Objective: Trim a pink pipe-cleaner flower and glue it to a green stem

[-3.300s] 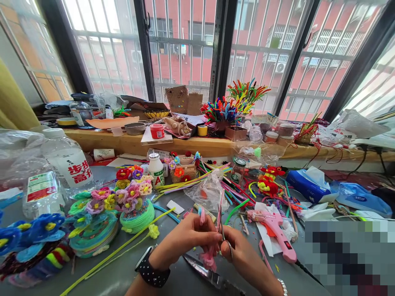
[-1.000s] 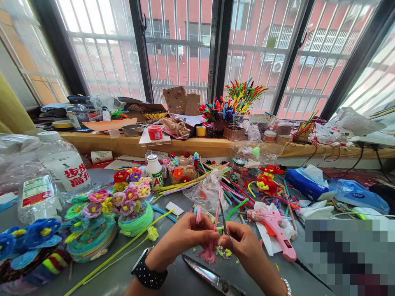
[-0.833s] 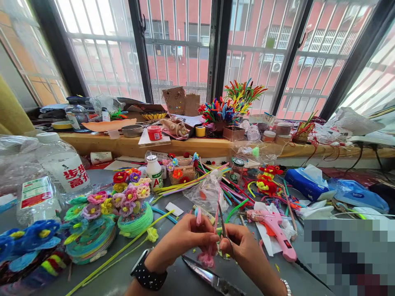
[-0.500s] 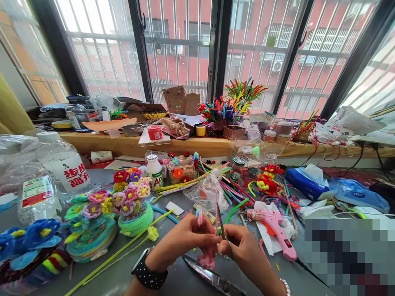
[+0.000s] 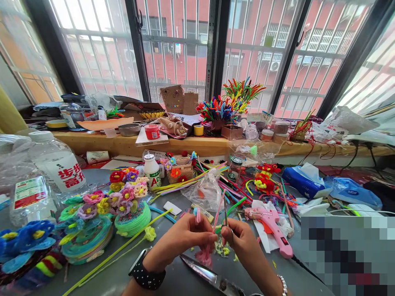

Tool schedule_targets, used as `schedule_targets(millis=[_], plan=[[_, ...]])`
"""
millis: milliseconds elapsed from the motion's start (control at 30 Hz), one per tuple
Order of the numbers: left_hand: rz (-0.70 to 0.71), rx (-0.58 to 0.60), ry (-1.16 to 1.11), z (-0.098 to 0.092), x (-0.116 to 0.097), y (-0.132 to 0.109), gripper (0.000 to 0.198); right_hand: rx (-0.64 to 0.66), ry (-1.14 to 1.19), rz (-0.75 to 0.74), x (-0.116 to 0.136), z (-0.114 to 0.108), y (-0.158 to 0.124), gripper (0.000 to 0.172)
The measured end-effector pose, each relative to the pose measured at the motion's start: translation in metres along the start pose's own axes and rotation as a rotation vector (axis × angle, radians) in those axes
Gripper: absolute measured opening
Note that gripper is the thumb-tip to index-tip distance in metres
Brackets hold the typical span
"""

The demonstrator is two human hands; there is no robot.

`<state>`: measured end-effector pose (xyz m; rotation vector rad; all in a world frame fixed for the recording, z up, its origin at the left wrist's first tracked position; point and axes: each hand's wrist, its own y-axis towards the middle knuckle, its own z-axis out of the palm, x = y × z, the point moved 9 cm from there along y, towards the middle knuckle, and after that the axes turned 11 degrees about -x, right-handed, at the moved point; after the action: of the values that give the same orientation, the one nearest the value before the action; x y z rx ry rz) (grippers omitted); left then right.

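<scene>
Pink chenille stem [image 5: 219,210]: rises from the left hand [image 5: 187,237], whose thumb and forefinger are pinched together on it; a fluffy pink bundle [image 5: 203,257] hangs just below that hand. Small scissors [image 5: 226,214]: fingers of the right hand [image 5: 241,240] are closed round the handles, blades pointing up beside the stem; contact with it cannot be confirmed. Below both hands, large metal shears [image 5: 210,276] lie on the grey table [image 5: 174,283], with yellow clippings [image 5: 222,249] nearest the right. A yellow chenille flower [image 5: 150,233] lies left of the left hand; a pink glue gun [image 5: 273,228], right of the right. Risk, as judged: with blades this near the left fingertips, a right-hand slip could nick skin; a slack left pinch could let the stem bend away.
</scene>
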<state>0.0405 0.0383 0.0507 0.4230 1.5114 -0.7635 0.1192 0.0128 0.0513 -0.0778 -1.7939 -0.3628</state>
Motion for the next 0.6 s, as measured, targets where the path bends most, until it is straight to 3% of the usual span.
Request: schedule_targets(millis=[267,600], plan=[[0.098,-0.175,-0.067,-0.013,-0.012,0.002,0.03,0.194,-0.049,-0.126,0.021,0.025,-0.012,0.062],[0.099,-0.147,-0.015,-0.014,-0.01,0.004,0.03,0.22,-0.162,-0.154,0.02,0.027,-0.017,0.069]])
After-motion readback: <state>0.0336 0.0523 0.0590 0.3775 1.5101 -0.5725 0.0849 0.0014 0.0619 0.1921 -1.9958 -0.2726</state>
